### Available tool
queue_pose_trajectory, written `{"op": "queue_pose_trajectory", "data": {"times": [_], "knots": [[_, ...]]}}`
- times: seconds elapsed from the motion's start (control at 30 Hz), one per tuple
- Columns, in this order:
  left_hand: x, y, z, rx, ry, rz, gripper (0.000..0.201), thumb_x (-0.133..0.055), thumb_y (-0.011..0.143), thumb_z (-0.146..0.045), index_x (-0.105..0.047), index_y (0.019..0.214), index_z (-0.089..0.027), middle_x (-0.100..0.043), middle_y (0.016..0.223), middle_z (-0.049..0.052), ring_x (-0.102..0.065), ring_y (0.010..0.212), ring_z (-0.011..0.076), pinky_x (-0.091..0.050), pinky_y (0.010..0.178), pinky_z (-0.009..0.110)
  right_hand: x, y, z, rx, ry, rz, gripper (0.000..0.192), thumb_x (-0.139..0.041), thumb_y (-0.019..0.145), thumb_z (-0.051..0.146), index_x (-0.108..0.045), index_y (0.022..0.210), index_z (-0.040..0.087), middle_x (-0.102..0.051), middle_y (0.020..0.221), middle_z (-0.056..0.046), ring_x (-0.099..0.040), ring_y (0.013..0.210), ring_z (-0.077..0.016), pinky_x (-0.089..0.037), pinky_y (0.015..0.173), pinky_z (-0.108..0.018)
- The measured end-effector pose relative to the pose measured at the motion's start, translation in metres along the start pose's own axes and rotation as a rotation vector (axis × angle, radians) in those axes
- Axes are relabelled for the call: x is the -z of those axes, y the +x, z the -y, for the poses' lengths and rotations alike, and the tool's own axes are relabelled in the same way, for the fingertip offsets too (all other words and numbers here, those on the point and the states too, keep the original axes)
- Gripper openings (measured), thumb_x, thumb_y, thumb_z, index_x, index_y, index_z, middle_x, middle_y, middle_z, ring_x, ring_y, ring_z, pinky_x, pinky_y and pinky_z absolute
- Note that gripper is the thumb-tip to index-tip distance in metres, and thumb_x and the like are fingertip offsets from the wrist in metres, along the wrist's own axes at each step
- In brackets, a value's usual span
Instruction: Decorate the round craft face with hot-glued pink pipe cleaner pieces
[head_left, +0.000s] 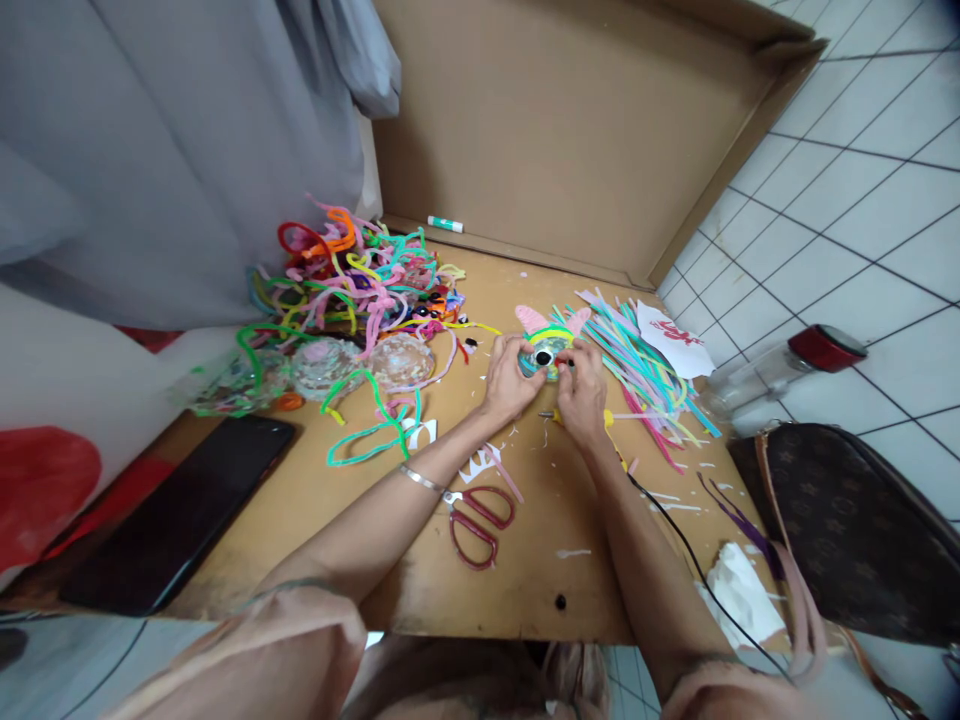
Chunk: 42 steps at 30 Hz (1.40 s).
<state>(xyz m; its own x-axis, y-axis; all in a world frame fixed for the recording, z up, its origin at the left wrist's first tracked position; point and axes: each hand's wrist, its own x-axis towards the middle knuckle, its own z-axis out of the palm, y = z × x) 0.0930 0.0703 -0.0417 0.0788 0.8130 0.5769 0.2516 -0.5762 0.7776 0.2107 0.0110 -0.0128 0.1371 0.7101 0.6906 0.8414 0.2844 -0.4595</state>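
Both hands meet on a small craft animal head. It has two pink pointed ears, a yellow and green pipe-cleaner band across its top and a round black and white eye. My left hand grips its left side, fingers curled and thumb at the front near the eye. On the other side my right hand holds it, with a dark spot, perhaps a second eye, partly hidden by the fingertips. Below the right hand lies what looks like a yellow glue gun, its metal nozzle pointing left and its body mostly hidden.
Red-handled scissors lie between my forearms. Tangled pipe cleaners and clear plastic pieces fill the left; straight pipe cleaners lie right. A black phone, bottle, brown bag and black cord flank the work area.
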Motion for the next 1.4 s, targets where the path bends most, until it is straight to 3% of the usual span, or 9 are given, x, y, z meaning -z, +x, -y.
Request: {"op": "queue_pose_trajectory", "data": {"times": [0.27,0.4,0.73,1.03,1.4], "knots": [[0.001,-0.002,0.0,-0.027,0.0,0.024,0.03,-0.07,0.069,-0.018,-0.051,0.091,-0.022,-0.054,0.104,0.006,-0.053,0.107,0.0225,-0.047,0.093,0.037,-0.001,-0.003,0.003,-0.056,-0.135,0.03,0.029,-0.043,0.091,0.02,-0.063,0.11,0.025,-0.059,0.12,-0.01,-0.054,0.119,-0.026,-0.042,0.102,-0.047],[0.002,-0.002,-0.002,-0.006,0.002,0.031,0.029,-0.071,0.069,-0.018,-0.051,0.09,-0.022,-0.054,0.104,0.006,-0.053,0.107,0.0223,-0.046,0.095,0.037,-0.002,-0.002,0.0,-0.017,-0.103,0.042,0.03,-0.042,0.091,0.021,-0.061,0.113,0.024,-0.06,0.119,-0.01,-0.055,0.116,-0.0247,-0.044,0.1,-0.043],[-0.002,-0.001,0.0,0.018,-0.013,0.015,0.03,-0.073,0.069,-0.018,-0.052,0.09,-0.022,-0.053,0.107,0.006,-0.053,0.112,0.0219,-0.044,0.1,0.038,-0.002,-0.001,0.0,-0.011,-0.015,0.03,0.024,-0.043,0.089,0.022,-0.062,0.103,0.021,-0.059,0.116,-0.012,-0.054,0.115,-0.0265,-0.044,0.101,-0.047],[-0.003,-0.001,0.002,0.046,-0.02,0.007,0.024,-0.072,0.07,-0.017,-0.054,0.085,-0.021,-0.053,0.109,0.008,-0.053,0.116,0.0235,-0.045,0.1,0.039,-0.001,0.0,0.0,0.005,-0.008,0.044,0.026,-0.043,0.089,0.022,-0.061,0.108,0.022,-0.058,0.118,-0.012,-0.053,0.117,-0.0263,-0.044,0.102,-0.046],[0.008,0.001,-0.005,0.049,-0.052,0.042,0.008,-0.056,0.082,-0.014,-0.057,0.087,-0.02,-0.058,0.105,0.007,-0.057,0.107,0.0206,-0.048,0.094,0.036,-0.002,-0.001,-0.001,0.015,-0.018,0.011,0.024,-0.041,0.092,0.024,-0.062,0.104,0.022,-0.059,0.116,-0.012,-0.055,0.114,-0.0252,-0.046,0.1,-0.046]]}}
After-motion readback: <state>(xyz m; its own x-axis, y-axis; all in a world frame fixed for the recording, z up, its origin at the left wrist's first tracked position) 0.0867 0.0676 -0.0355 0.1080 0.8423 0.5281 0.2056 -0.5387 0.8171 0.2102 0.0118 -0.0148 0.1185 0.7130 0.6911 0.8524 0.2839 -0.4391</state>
